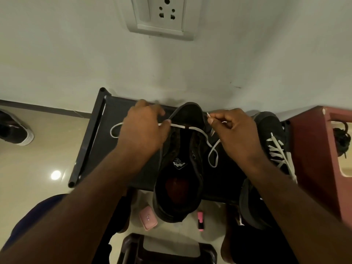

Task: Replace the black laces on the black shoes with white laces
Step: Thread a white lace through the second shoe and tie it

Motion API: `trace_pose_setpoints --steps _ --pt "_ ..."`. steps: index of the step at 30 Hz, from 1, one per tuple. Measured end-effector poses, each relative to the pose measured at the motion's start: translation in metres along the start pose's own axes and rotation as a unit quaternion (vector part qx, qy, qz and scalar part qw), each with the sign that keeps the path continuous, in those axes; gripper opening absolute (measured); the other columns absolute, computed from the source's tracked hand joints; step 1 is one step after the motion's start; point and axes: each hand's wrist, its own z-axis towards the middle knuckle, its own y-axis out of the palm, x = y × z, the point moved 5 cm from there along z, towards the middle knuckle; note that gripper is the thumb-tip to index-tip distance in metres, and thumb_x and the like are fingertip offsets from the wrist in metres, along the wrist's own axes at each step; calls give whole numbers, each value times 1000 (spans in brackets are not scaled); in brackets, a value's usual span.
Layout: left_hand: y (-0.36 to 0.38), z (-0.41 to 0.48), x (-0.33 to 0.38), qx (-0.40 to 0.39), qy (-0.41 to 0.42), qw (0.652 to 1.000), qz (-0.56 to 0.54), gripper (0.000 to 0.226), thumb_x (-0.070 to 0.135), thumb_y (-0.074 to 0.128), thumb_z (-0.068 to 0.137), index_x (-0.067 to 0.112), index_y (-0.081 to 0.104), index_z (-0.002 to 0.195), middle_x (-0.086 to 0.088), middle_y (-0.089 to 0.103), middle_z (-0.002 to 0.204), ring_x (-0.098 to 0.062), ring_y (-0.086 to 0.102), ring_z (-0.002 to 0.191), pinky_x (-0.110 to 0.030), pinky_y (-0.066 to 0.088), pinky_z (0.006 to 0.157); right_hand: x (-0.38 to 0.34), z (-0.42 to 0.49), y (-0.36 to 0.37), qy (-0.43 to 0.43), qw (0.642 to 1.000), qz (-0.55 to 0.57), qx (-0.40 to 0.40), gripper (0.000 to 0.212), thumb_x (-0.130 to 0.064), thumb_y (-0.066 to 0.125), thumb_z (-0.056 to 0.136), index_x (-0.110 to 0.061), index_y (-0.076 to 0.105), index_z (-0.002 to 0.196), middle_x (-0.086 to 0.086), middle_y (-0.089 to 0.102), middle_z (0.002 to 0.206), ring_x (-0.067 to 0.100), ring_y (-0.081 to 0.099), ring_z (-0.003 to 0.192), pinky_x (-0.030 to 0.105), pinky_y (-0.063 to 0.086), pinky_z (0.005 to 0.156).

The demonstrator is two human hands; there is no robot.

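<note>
Left hand (142,128): pinches lace (178,126) between thumb and forefinger, other fingers curled. Right hand (236,134): pinches the lace tip at thumb and fingertip, held just above the shoe (179,168). Head view: lace white, stretched between both hands across the shoe's front, slack loops lying on either side. Shoe black, unlaced, upright on rack (91,141), toe to the wall. Second shoe (274,149) just to the right, laced white. Red stool (312,149) beside rack, socket (162,14) on the wall above

White wall (76,54) with socket (162,16), glossy beige floor (38,168).
</note>
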Motion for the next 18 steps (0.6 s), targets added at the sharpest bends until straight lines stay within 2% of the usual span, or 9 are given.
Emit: trace_pose_setpoints --steps 2,4,6,9,13,15,18 --pt "9 -11 25 -24 49 995 -86 18 38 65 89 24 73 97 2 61 99 -10 60 85 -31 53 77 -1 3 -5 3 1000 -13 10 13 -22 67 95 -23 77 103 -17 69 81 -3 66 72 12 51 67" --pt "26 -19 38 -63 61 993 -75 19 44 66 86 27 73 91 5 58 93 -8 57 79 -28 50 71 1 3 -4 48 997 49 -25 11 -18 65 96 -24 74 96 -5 70 73 4 66 59 18 52 56" --pt "41 -19 39 -79 40 995 -35 25 49 67 84 27 72 95 5 60 91 -14 60 80 -34 53 73 3 2 1 78 992 77 -66 16 -12 64 95 -25 71 90 0 72 75 12 70 62 24 58 59" --pt "53 -11 36 -85 9 996 20 32 50 66 84 24 68 103 5 64 84 -17 63 80 -38 55 74 10 1 8 82 991 47 -98 19 -7 62 91 -20 75 97 -4 75 80 8 72 72 26 60 72" --pt "59 -11 42 -66 32 997 18 35 45 66 85 29 63 116 5 66 102 -18 63 93 -40 55 79 16 1 11 108 984 98 -105 16 -7 62 94 -12 76 99 1 74 80 11 71 68 21 58 65" --pt "60 -12 40 -66 23 998 -1 28 43 68 84 31 64 110 8 66 98 -16 63 90 -37 55 78 19 0 14 126 978 127 -106 14 -4 63 93 -9 74 100 6 74 80 15 71 67 25 60 67" --pt "64 -8 35 -84 -7 995 -46 18 39 72 82 32 65 98 11 65 90 -11 63 85 -33 54 76 20 -3 19 158 963 193 -101 12 2 64 92 -5 70 100 15 72 84 17 71 69 24 59 67"
